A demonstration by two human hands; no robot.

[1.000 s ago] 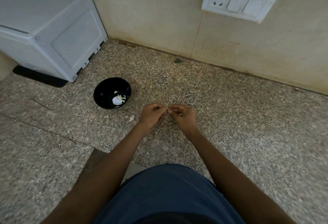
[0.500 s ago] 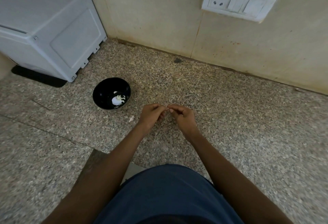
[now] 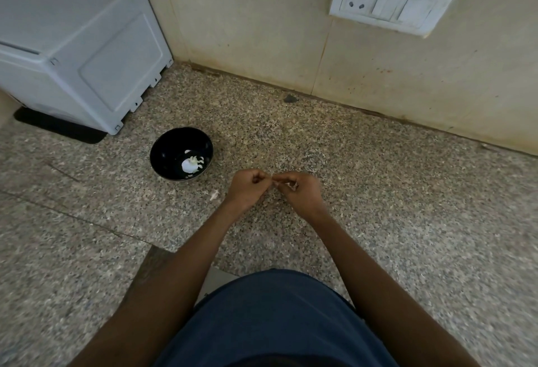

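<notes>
Hands meeting over a speckled stone counter [image 3: 378,206]. The left hand [image 3: 247,190] and right hand [image 3: 302,193] are both curled, their fingertips [image 3: 263,177] brought together. A pale papery piece [image 3: 286,185] is pinched where they meet. Most of it shows against the right hand's bent fingers and the rest is hidden, so its shape cannot be told. A black bowl [image 3: 163,157] holding white peeled pieces [image 3: 190,164] stands near the left hand. A loose pale scrap [image 3: 214,194] lies on the counter just beside that hand, on the bowl's side.
</notes>
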